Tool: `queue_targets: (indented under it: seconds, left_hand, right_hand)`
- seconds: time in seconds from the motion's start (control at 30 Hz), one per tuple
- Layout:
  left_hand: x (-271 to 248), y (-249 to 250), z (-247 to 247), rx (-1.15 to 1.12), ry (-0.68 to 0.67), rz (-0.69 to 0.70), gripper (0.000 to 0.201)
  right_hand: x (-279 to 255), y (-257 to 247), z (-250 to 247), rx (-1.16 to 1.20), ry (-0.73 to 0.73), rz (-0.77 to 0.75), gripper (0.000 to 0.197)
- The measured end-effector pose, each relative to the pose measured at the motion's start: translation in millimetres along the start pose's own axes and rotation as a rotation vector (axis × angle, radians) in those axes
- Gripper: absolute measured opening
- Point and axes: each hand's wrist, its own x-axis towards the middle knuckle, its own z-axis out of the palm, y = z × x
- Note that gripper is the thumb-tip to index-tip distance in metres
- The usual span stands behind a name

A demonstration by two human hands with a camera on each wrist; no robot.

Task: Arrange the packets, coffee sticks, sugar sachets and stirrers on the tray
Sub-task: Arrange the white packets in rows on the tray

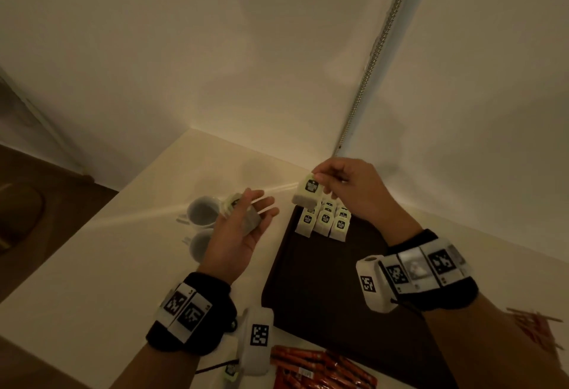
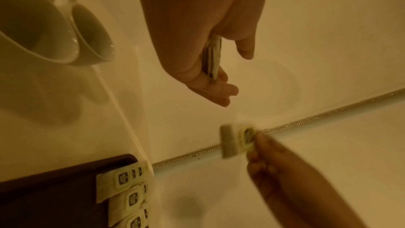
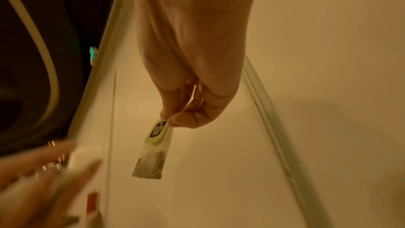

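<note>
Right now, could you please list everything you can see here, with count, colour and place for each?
Tray: one, dark brown, on the counter.
Packets on tray: three overlapping rows, exact count unclear, pale with dark labels, at the tray's far end.
Held packet: one, pale, hanging above the tray's far left corner.
Packet stack: several, pale, in the left palm.
Cups: two, white, left of the tray.
Coffee sticks: a heap, red, near edge of the counter.
Stirrers: a bundle, reddish brown, right of the tray.
Counter: one, cream.
Left hand: holds the stack.
Right hand: pinches the held packet.
</note>
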Motion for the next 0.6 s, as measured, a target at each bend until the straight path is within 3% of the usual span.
queue_targets:
  seconds: [0.17,0.3,0.6]
  left_hand:
    - [4,5,-12,0.006,0.083,-0.048,0.04]
    - [5,4,-14,0.012,0.11,-0.065,0.043]
    - [10,0,-21,0.028,0.125,-0.09,0.05]
  right_hand:
    - [-9,77,19,-0.18,-0.152,0.272,0.018]
    - [-14,117,37,-0.274,-0.29,0.396,0.02]
    - [10,167,50,-0.257,-0.071,0.475,0.009]
